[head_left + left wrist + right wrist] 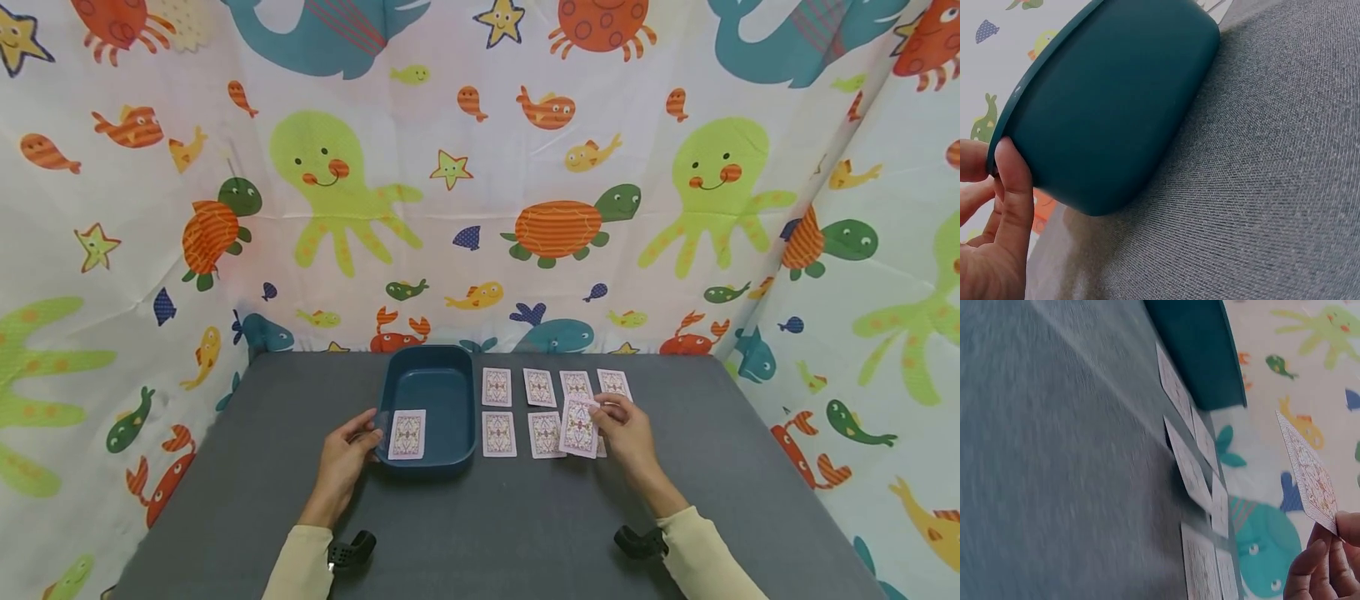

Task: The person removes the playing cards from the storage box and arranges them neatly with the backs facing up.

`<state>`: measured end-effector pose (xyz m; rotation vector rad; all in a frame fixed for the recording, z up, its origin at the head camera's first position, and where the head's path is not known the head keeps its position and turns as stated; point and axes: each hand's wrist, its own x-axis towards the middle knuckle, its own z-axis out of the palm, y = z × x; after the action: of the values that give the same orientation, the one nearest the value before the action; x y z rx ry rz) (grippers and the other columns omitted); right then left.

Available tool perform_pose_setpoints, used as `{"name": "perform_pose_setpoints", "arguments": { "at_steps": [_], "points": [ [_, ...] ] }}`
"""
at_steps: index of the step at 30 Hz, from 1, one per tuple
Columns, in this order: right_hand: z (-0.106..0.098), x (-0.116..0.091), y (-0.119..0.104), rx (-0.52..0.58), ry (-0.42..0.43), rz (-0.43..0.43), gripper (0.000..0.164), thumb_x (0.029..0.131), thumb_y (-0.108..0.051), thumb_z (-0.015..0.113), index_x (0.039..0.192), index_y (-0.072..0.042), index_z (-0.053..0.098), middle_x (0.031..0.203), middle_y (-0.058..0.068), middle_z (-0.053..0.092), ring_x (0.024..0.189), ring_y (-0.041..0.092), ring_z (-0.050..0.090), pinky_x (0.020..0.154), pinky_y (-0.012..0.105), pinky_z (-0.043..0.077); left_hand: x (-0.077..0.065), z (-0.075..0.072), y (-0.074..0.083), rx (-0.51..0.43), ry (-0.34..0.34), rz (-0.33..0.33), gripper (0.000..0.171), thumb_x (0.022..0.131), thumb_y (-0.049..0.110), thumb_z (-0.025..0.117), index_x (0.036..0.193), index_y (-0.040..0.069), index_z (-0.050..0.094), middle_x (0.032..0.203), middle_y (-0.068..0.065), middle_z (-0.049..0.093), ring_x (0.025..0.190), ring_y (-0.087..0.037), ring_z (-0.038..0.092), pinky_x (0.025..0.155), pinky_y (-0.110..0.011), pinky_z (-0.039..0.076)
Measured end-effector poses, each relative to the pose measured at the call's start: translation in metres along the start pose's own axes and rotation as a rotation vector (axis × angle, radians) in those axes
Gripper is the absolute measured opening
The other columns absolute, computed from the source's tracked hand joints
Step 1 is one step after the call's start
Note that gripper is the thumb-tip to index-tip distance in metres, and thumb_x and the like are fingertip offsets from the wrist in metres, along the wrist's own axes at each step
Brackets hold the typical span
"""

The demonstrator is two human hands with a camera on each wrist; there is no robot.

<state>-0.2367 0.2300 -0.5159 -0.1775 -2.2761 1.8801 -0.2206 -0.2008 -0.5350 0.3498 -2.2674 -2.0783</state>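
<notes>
My left hand [347, 458] pinches the left rim of a dark blue plastic tub [429, 357], thumb outside and fingers over the edge. In the left wrist view, the thumb [1014, 169] presses the tub's outer wall [1104, 94]. One patterned playing card [407, 434] lies back up inside the tub. Over to the right, my right hand [626, 433] holds another playing card [579, 427] by its edge, raised above the table. In the right wrist view, thumb and fingers pinch the lower corner of that card [1311, 475]. It partly covers cards beneath it.
Several playing cards lie back up in two rows right of the tub, among them a near-row card [498, 434] and a far-row card [497, 387]. The grey table [495, 533] meets a sea-animal-print cloth [465, 242] behind and at both sides.
</notes>
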Motion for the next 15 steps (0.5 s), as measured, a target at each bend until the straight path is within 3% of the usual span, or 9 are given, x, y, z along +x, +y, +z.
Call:
{"name": "perform_pose_setpoints", "arguments": {
  "at_steps": [5,15],
  "points": [
    [-0.018,0.006,0.004,0.001,0.036,0.025,0.034,0.093,-0.013,0.067,0.122,0.002,0.058,0.078,-0.013,0.064,0.073,0.004,0.057,0.07,0.024,0.052,0.001,0.0,0.002,-0.008,0.002,0.0,0.045,0.094,0.006,0.061,0.138,0.008,0.055,0.125,-0.019,0.05,0.089,-0.013,0.057,0.065,-0.024,0.052],
    [-0.044,0.014,0.016,-0.068,0.05,0.024,0.032,0.093,-0.014,0.067,0.121,-0.001,0.06,0.08,-0.014,0.066,0.074,0.001,0.058,0.071,0.025,0.053,0.001,0.0,0.003,0.009,0.01,-0.009,0.045,0.094,0.006,0.061,0.139,0.007,0.055,0.126,-0.019,0.05,0.089,-0.015,0.056,0.064,-0.024,0.052]
  ]
}}
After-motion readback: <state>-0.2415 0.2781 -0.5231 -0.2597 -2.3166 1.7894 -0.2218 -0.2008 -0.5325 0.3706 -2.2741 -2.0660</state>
